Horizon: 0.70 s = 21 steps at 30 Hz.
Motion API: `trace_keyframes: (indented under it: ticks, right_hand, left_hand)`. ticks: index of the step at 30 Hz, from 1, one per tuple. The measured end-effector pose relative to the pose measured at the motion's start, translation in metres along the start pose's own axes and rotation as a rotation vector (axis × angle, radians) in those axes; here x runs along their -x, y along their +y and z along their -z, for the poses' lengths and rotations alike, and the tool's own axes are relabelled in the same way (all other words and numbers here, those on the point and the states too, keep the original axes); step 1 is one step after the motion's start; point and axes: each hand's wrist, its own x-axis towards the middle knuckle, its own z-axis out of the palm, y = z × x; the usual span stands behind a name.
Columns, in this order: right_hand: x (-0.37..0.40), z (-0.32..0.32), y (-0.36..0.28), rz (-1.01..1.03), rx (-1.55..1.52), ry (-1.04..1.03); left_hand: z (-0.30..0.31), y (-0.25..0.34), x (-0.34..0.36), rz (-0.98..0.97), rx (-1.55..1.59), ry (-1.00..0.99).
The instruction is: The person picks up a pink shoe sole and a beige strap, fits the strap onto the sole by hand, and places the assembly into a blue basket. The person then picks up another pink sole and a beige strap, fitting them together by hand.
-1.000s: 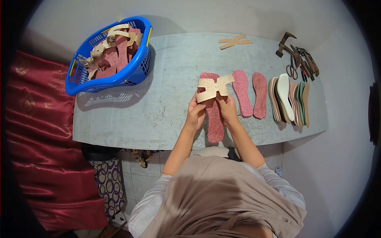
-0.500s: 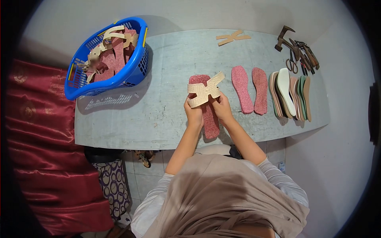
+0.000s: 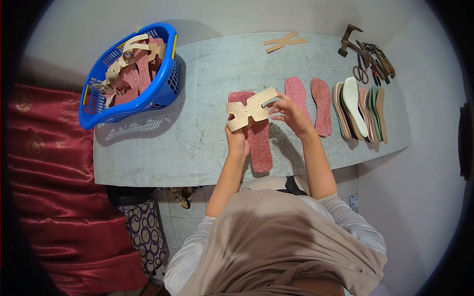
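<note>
A reddish-pink insole with a cream woven-textured strap across its upper part is held over the table. My left hand grips the insole and strap at their left side, its fingers partly hidden beneath. Beside the strap's right end, my right hand has its fingers spread and slightly bent, with nothing held in them. Just beyond it lie a pink insole and a redder insole, side by side on the table.
A blue basket of pink soles and cream straps stands at the back left. Several coloured soles form a row at the right. Behind them lie a hammer, scissors and pliers. A tan cross-shaped piece rests near the table's back edge.
My right hand has let go of the insole and moved right, its fingers opening. The strap's right end now sits lower and flatter. My left hand still holds on.
</note>
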Motion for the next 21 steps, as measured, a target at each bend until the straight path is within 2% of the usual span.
trace_keyframes:
  ticks: [2, 5, 8, 11, 21]
  right_hand:
    - [-0.004, -0.006, -0.003, 0.061, -0.157, 0.076]
    - [-0.018, -0.003, 0.012, 0.112, -0.287, 0.055]
    - [-0.018, -0.013, 0.017, -0.088, -0.420, -0.066]
    - [-0.013, -0.022, 0.017, -0.157, -0.515, -0.083]
    - [-0.009, -0.025, 0.030, -0.134, -0.424, 0.025]
  left_hand:
    - [-0.002, 0.002, 0.003, 0.016, 0.001, -0.005]
    - [-0.008, 0.003, 0.006, 0.015, -0.023, -0.033]
    - [-0.007, 0.002, 0.008, 0.022, -0.015, -0.089]
    - [-0.005, 0.000, 0.007, 0.043, -0.002, -0.097]
    - [-0.010, -0.001, 0.005, 0.038, -0.085, -0.025]
